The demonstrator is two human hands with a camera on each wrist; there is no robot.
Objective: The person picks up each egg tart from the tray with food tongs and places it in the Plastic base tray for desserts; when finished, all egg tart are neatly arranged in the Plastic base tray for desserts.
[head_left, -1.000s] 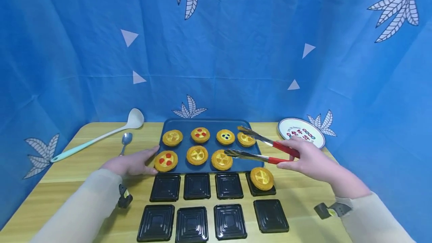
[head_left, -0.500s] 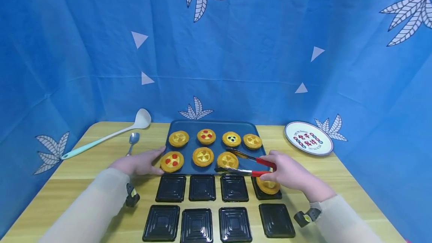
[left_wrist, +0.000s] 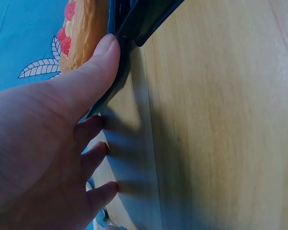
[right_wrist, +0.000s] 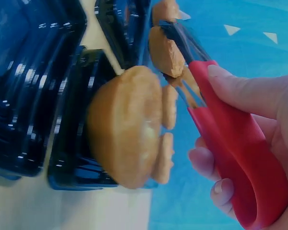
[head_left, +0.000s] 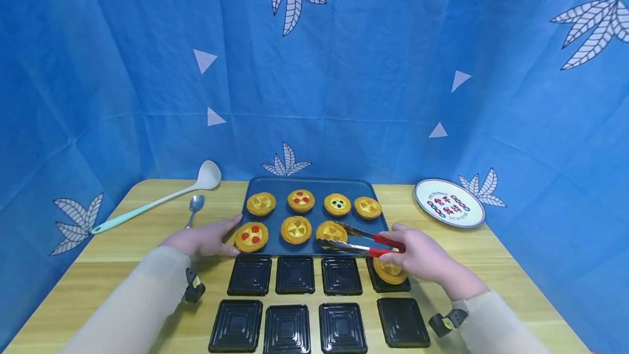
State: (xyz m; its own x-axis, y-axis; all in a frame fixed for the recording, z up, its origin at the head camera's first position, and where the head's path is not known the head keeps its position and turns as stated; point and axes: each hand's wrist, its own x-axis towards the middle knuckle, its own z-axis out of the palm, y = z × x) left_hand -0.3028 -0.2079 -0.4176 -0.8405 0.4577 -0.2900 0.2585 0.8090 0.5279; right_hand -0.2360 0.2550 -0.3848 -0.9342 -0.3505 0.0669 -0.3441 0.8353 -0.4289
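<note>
My right hand grips red-handled metal tongs. In the head view, their jaws lie on either side of a golden egg tart in the tray's front row. The lower arm partly covers that tart. My left hand rests at the left front corner of the dark blue baking tray. Its thumb touches the tray's rim in the left wrist view, with the other fingers spread on the table. Beside it in the tray is a tart with red berries. Another tart sits on a black plastic holder under the tongs' handles.
Several more tarts, one with blueberries, stand in the tray. Black square holders lie in two rows before it. A ladle and a spoon lie at left. An oval plate stands at back right.
My right hand has brought the tongs down and toward the front, from above the tray's right side to around the front-row tart. The left hand stays at the tray's corner.
</note>
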